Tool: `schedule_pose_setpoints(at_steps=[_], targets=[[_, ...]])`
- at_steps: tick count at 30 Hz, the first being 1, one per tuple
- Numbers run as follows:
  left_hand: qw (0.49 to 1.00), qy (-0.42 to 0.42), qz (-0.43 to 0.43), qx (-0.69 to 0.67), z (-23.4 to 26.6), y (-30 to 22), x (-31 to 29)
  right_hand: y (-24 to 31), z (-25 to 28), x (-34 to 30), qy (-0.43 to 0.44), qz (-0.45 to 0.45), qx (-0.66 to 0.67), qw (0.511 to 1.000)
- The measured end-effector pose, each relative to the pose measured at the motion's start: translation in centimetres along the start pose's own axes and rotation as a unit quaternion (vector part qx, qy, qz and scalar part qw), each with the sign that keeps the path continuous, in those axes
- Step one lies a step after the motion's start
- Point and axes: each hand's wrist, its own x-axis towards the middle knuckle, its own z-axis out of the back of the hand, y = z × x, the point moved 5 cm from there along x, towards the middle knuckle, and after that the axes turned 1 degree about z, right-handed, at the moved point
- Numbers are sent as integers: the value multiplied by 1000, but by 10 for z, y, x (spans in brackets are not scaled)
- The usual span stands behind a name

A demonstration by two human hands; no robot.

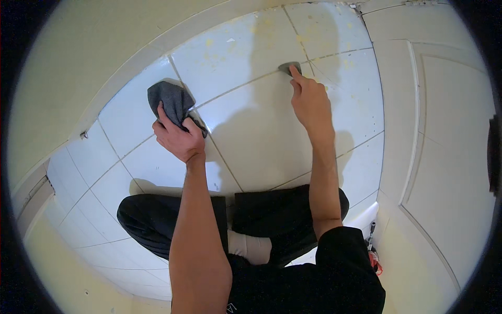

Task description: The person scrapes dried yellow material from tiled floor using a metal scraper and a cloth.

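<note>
My left hand (180, 137) curls round a rag (170, 97); my right hand (312, 102) pinches a scraper (285, 67). Middle tiles (251, 141) look clean; yellow spots (209, 42) dot the frame's top.

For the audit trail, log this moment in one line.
left hand: on grey cloth | right hand: holding grey item, kind unclear | tiles: yellow specks toward far side
</note>
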Motion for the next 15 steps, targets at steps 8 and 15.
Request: schedule_pose_setpoints(at_steps=[8,15], targets=[[1000,-4,0,-4,-2,-1,0,11,-3,1,-9,-5,11,1000],[1000,5,1,-9,1,-1,0,18,-19,-9,12,10,5,1000]])
